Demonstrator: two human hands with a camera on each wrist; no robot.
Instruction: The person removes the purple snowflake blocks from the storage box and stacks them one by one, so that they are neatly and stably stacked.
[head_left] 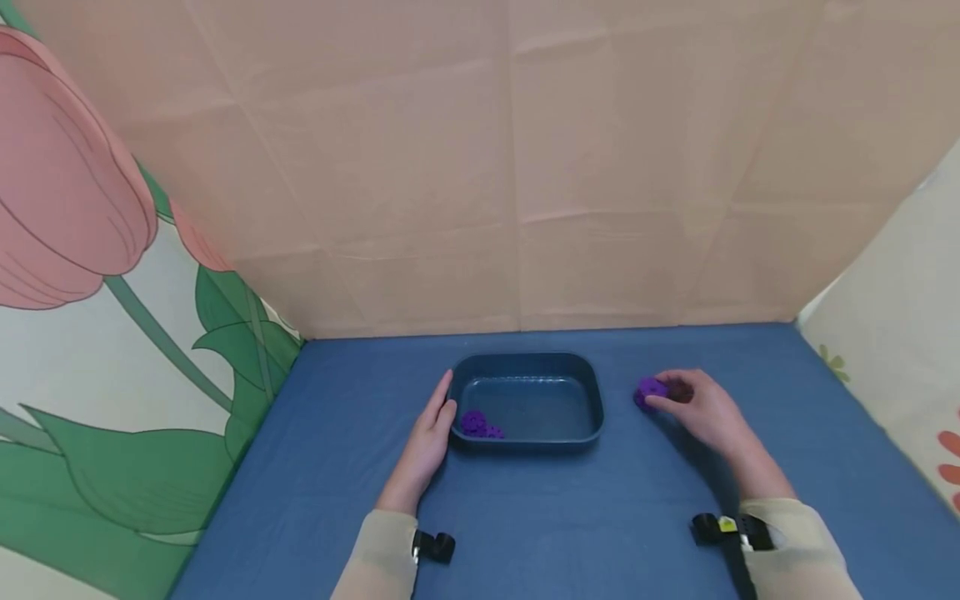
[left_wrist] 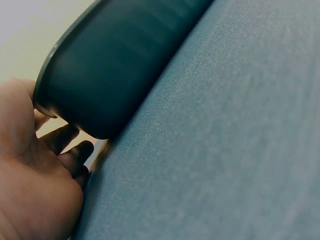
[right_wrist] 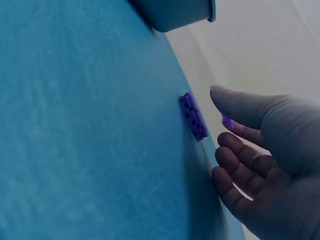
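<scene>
A dark blue rectangular tray [head_left: 525,445] sits on the table, with several purple toothed pieces [head_left: 476,423] in its front left corner. My left hand [head_left: 429,433] rests against the tray's left end, its fingers stretched along the wall and the thumb by the rim. To the right of the tray, my right hand [head_left: 701,407] pinches a purple toothed piece [head_left: 654,387] between thumb and forefinger. Only a sliver of this piece [right_wrist: 227,121] shows behind the thumb in the right wrist view. Just beside that hand, another purple toothed piece [right_wrist: 194,117] is on the table.
Blue cloth [head_left: 555,525] covers the table. A plain beige sheet [head_left: 517,167] stands along its back edge. Flower-printed panels rise at the left [head_left: 112,350] and right [head_left: 900,333]. A small black camera is strapped to each wrist.
</scene>
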